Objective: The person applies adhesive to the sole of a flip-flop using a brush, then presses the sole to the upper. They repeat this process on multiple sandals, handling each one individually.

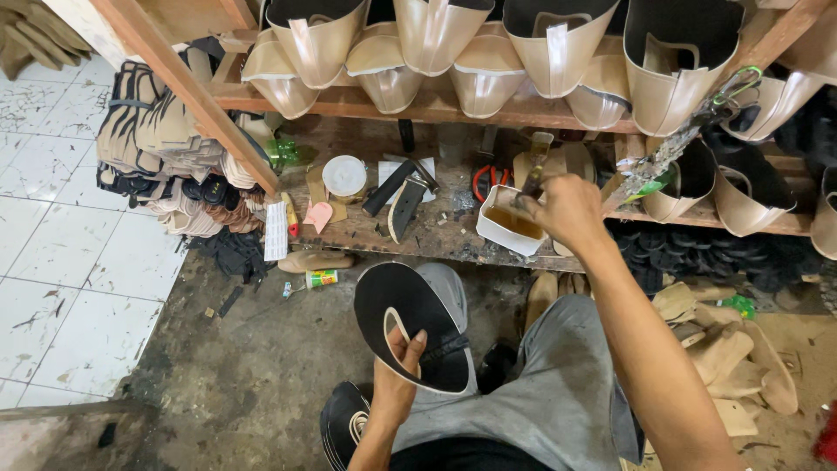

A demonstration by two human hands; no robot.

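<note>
Both hands are busy: my left hand (pixel 394 366) grips a black shoe sole (pixel 410 323) by its lower edge, thumb across the face, holding it tilted over my left knee. At two o'clock from it, my right hand (pixel 567 209) is closed around a brush handle (pixel 534 179) — its lower end sits in a white tub of amber glue (pixel 507 228) at the front edge of the wooden tabletop (pixel 436 235). At ten o'clock from the tub lie a round white tin (pixel 345 176) and a dark knife (pixel 405 208). Tan bags (pixel 558 44) hang along the shelf at twelve o'clock — shoe pieces (pixel 166 157) are stacked at nine.
</note>
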